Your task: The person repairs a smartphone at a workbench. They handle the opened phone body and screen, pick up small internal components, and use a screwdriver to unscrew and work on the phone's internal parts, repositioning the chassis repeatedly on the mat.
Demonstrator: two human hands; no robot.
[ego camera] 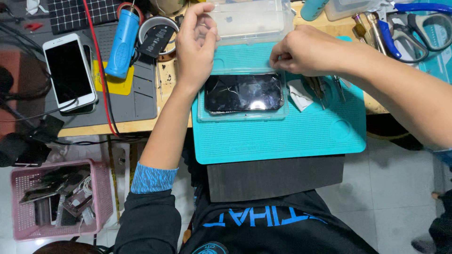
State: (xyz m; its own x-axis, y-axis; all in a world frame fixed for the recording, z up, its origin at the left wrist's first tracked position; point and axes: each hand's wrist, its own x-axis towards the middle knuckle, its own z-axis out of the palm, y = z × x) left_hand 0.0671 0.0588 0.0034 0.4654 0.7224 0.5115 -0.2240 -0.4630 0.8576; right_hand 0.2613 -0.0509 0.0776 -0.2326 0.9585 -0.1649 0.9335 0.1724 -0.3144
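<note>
A teal work mat (282,134) lies on a wooden bench. On its upper half sits a clear plastic case (242,115) holding a dark phone with a cracked screen (243,92). The case's clear lid (252,19) stands open at the mat's far edge. The left hand (196,44) grips the lid's left edge, fingers closed on it. The right hand (306,51), fingertips pinched together, touches the lid's lower right corner. A white phone (69,70) lies well left of the mat.
</note>
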